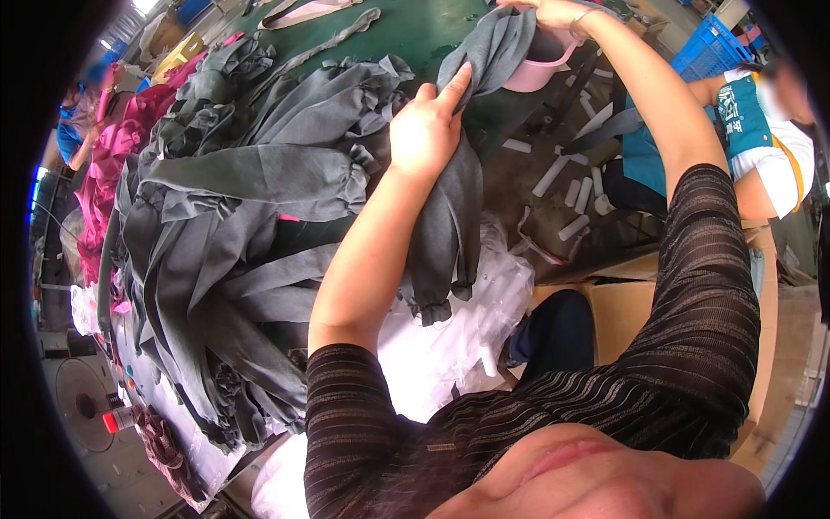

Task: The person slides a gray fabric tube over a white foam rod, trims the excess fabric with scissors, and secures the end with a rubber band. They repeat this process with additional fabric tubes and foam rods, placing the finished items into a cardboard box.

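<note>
Step in hand: handling one grey garment piece (450, 216), lifted clear of the heap and stretched between both hands; I judge it is being straightened or checked along its length.
Pile: grey garment pieces (233, 216) with gathered cuffs lie heaped on the green table (415, 30), well to the left of the left fingers; magenta pieces (112, 164) lie beyond them.
Left hand (424, 130): forearm rises from the lower edge, palm laid on the cloth, fingers pressed together and pointing up along a fold, thumb hidden behind the fabric.
Held piece: hangs below the left fingers, its gathered cuff lowest, and runs up to the right fingers.
Right hand (553, 13): arm stretched high, at the frame's top edge; fingers closed over the upper end of the cloth, just above a pink bowl (540, 73).
Next move calls for: keeping the upper grip firm while the lower palm slides along the fold, so the cloth stays taut.
Beyond right arm: white tubes (575, 186) on the floor; a seated person (761, 138).
</note>
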Action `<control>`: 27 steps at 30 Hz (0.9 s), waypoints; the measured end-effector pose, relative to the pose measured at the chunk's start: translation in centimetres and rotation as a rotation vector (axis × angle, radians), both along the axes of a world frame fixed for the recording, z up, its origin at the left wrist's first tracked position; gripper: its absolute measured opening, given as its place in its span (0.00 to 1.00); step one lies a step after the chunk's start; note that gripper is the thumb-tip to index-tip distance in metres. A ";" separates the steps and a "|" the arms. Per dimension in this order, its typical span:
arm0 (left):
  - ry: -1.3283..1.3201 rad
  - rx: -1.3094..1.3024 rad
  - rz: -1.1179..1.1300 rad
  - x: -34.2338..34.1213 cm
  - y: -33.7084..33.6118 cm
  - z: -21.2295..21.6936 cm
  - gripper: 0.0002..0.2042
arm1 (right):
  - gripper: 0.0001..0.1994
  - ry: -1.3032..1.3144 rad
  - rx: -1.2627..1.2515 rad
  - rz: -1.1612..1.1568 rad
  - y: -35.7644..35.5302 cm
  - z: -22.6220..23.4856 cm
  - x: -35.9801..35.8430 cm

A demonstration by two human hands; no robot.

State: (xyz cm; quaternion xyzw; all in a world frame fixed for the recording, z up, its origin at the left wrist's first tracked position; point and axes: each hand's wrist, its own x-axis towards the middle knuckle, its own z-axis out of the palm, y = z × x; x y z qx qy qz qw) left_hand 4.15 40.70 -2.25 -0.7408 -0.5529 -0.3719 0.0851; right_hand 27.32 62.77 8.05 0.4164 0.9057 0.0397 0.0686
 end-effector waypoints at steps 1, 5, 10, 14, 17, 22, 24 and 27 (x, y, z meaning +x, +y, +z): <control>0.016 0.010 -0.001 -0.1 0.0 0.0 0.30 | 0.32 0.006 0.013 0.008 -0.4 -0.5 -0.2; -0.025 0.146 -0.046 -0.1 0.5 0.3 0.32 | 0.34 0.008 0.078 0.057 -1.8 -2.8 -1.8; 0.085 0.086 -0.099 0.9 0.5 0.5 0.31 | 0.35 0.018 0.189 -0.007 -2.7 -5.0 -4.4; 0.068 0.049 -0.103 1.0 0.8 0.0 0.28 | 0.36 -0.010 0.200 -0.032 -2.2 -4.5 -4.7; 0.057 0.008 -0.107 0.8 0.7 -0.4 0.27 | 0.37 -0.096 0.123 -0.038 -1.6 -3.3 -3.6; 0.041 -0.025 -0.087 1.0 0.6 -0.5 0.27 | 0.39 -0.308 -0.048 -0.079 0.9 -0.9 -1.7; 0.039 -0.039 -0.081 0.8 0.5 -0.5 0.26 | 0.40 -0.322 0.062 -0.012 1.4 -2.0 -1.5; 0.025 -0.056 -0.094 1.0 0.5 -0.3 0.27 | 0.39 -0.332 0.012 0.004 2.6 -5.8 -1.7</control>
